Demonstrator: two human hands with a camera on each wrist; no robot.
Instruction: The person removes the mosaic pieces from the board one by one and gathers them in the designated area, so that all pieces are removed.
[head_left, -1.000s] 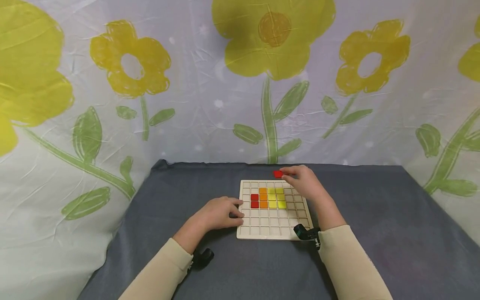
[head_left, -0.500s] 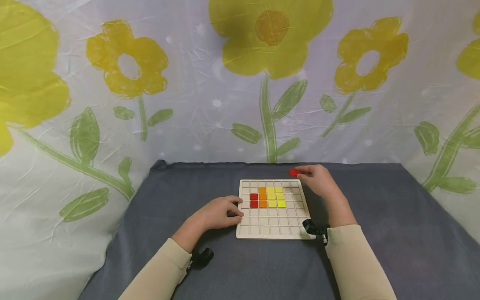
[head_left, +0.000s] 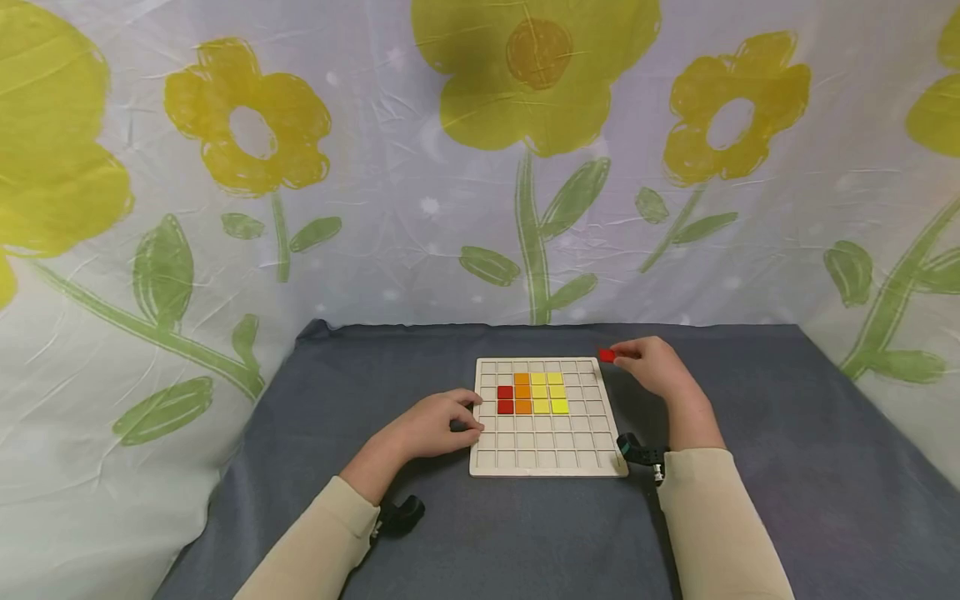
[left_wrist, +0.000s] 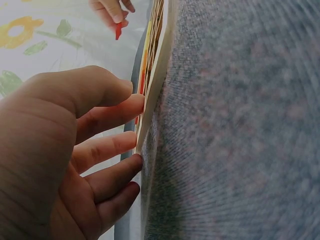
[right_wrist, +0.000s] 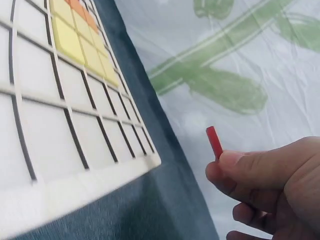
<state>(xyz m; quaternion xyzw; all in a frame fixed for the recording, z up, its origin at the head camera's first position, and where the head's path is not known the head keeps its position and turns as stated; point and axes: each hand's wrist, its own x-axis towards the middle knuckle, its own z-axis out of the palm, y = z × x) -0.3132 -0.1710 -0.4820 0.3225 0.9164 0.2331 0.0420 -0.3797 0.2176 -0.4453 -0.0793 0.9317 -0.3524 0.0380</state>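
My right hand [head_left: 655,367] pinches a small red square tile [head_left: 607,355] between thumb and finger, just beyond the far right corner of the wooden grid board [head_left: 540,463]. In the right wrist view the tile [right_wrist: 213,140] shows edge-on, raised above the cloth. Resting on the board's left edge are the fingertips of my left hand [head_left: 431,425], thumb and fingers spread and relaxed. On the grid sits a block of tiles: two red tiles [head_left: 506,400] at left, then an orange column [head_left: 522,393], then several yellow tiles [head_left: 548,393].
A dark grey-blue cloth [head_left: 375,367] covers the table under the board. Behind it hangs a pale curtain [head_left: 375,208] printed with yellow flowers. Each wrist carries a small black camera, such as the right one [head_left: 637,450].
My right hand has moved right with the red tile, from behind the board's far edge to its far right corner. The left hand has stayed at the board's left edge.
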